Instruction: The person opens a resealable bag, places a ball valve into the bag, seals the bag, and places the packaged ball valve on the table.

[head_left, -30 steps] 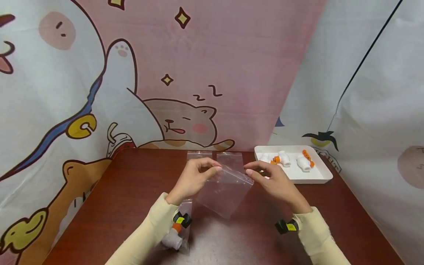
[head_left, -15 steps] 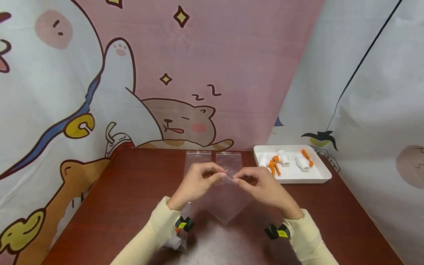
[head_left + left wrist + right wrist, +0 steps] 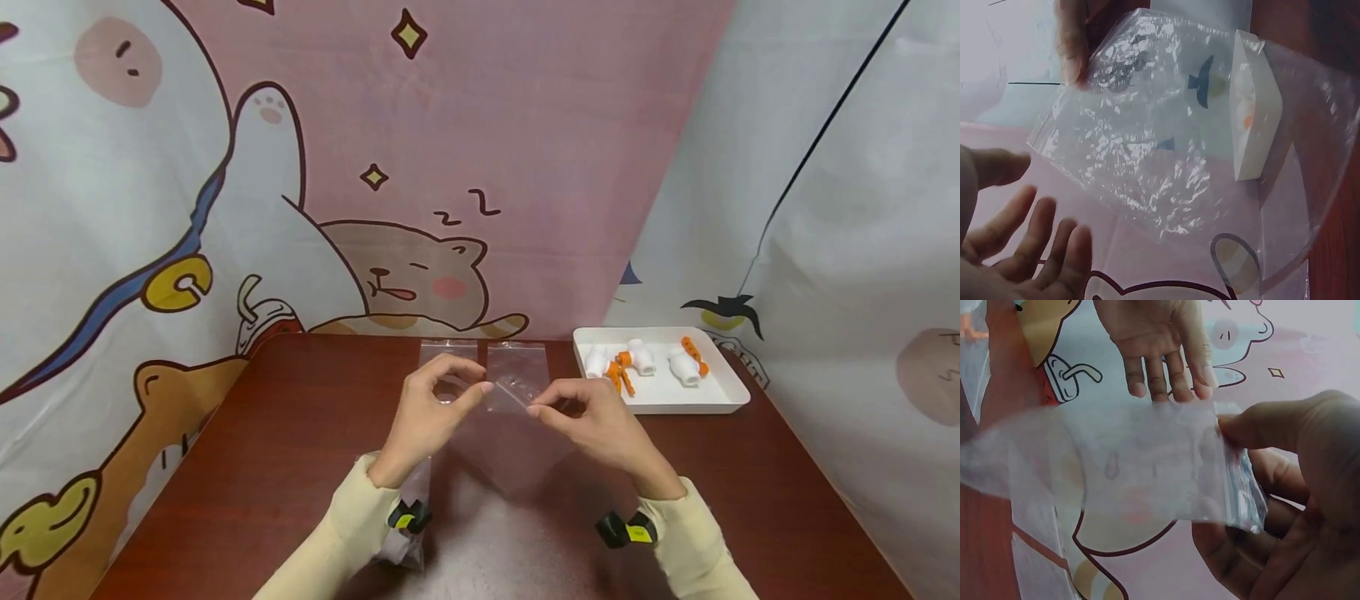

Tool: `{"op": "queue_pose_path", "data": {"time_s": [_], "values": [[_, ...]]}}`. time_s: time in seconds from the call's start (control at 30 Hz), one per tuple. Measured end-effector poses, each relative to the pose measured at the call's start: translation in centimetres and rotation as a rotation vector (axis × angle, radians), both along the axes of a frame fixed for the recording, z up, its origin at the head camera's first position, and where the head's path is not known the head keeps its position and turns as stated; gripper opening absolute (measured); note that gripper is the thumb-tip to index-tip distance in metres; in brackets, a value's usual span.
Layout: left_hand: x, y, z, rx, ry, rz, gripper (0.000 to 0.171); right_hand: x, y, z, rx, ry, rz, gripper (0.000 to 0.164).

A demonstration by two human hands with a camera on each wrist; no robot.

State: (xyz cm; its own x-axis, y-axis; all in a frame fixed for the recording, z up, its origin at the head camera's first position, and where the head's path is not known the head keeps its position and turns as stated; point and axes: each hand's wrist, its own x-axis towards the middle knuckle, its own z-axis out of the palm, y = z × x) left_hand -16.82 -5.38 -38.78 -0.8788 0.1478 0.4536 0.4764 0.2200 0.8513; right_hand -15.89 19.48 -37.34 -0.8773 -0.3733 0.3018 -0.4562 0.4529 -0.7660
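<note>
A clear zip-lock bag [image 3: 517, 454] hangs above the table between the two hands, its zip edge slanting down to the right. My right hand [image 3: 603, 421] pinches this bag at one end of the zip edge between thumb and fingers, as the right wrist view also shows. My left hand [image 3: 427, 408] is just left of the bag's other top corner. In the left wrist view its thumb and fingers are spread apart, with a gap between them and the bag film [image 3: 1141, 144]. Nothing shows inside the bag.
Two flat clear bags [image 3: 448, 350] lie side by side at the table's back edge. A white tray [image 3: 678, 404] at back right holds white pipe-like fittings [image 3: 684, 367] and orange pieces [image 3: 626, 379]. A filled bag [image 3: 401, 546] lies partly behind the left wrist.
Both hands came together on the zip edge by half a second ago. Since then the left fingers have come off the bag and moved slightly left; the right hand keeps its pinch.
</note>
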Motion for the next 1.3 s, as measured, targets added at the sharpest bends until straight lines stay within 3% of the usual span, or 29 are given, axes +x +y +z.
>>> {"op": "queue_pose_path", "data": {"time_s": [0.13, 0.33, 0.43, 0.57, 0.9, 1.13, 1.3], "values": [[0.7, 0.0, -0.2, 0.027, -0.008, 0.026, 0.011, 0.2, -0.6, -0.1, -0.032, -0.028, -0.051, 0.010], [2.2, 1.6, -0.5, 0.016, -0.203, -0.100, 0.013, 0.8, -2.2, -0.5, -0.088, -0.077, -0.122, 0.012], [2.5, 2.3, -0.7, 0.075, -0.270, -0.159, 0.015, 1.1, -2.8, -0.8, -0.115, -0.098, -0.135, 0.013], [2.6, 2.8, -1.1, 0.147, -0.321, -0.180, 0.016, 1.4, -3.5, -1.2, -0.163, -0.157, -0.151, 0.015], [2.5, 2.7, -1.6, 0.109, -0.356, -0.097, 0.020, 1.3, -4.0, -2.4, -0.191, -0.276, -0.168, 0.017], [2.2, 2.2, -1.6, 0.101, -0.370, -0.103, 0.017, 0.6, -3.4, -2.9, -0.283, -0.421, -0.080, 0.025], [2.3, 1.9, -1.6, 0.055, -0.336, -0.119, 0.016, 0.4, -3.3, -3.2, -0.331, -0.469, -0.026, 0.026]]}}
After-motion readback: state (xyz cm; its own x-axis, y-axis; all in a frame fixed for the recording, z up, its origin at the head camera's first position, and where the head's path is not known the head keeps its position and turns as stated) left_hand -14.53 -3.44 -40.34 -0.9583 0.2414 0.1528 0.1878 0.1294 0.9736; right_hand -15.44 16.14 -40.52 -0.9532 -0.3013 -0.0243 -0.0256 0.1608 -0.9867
